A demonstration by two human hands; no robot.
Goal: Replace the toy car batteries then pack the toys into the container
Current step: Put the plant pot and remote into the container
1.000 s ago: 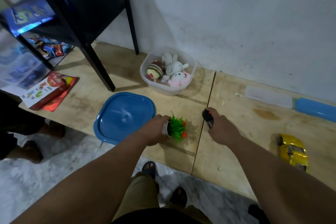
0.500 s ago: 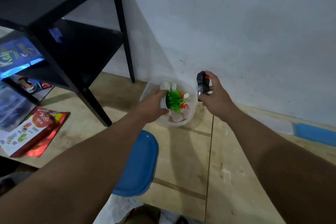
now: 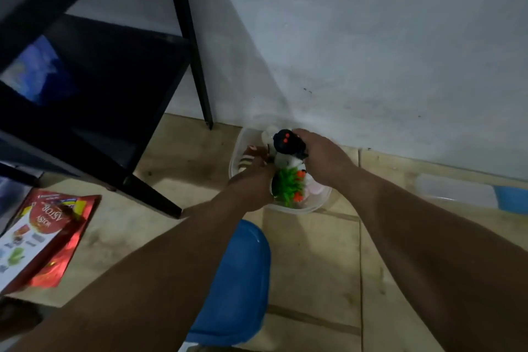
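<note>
A clear plastic container (image 3: 239,143) stands on the wooden floor by the white wall, with plush toys (image 3: 248,159) inside. My left hand (image 3: 251,184) holds a small potted toy plant (image 3: 287,184) with green leaves and orange bits, low inside the container's near side. My right hand (image 3: 323,156) grips a black remote control (image 3: 287,142) with red buttons over the container's far side. The toy car is out of view.
The container's blue lid (image 3: 237,280) lies on the floor under my left forearm. A black shelf unit (image 3: 94,88) stands at left, one leg (image 3: 200,66) close to the container. A red snack packet (image 3: 43,234) lies lower left. A pale and blue box (image 3: 463,188) lies against the wall at right.
Both hands rose from the floor with the plant and the remote and moved to the container. The plant now sits low inside it and the remote has come over its far side.
</note>
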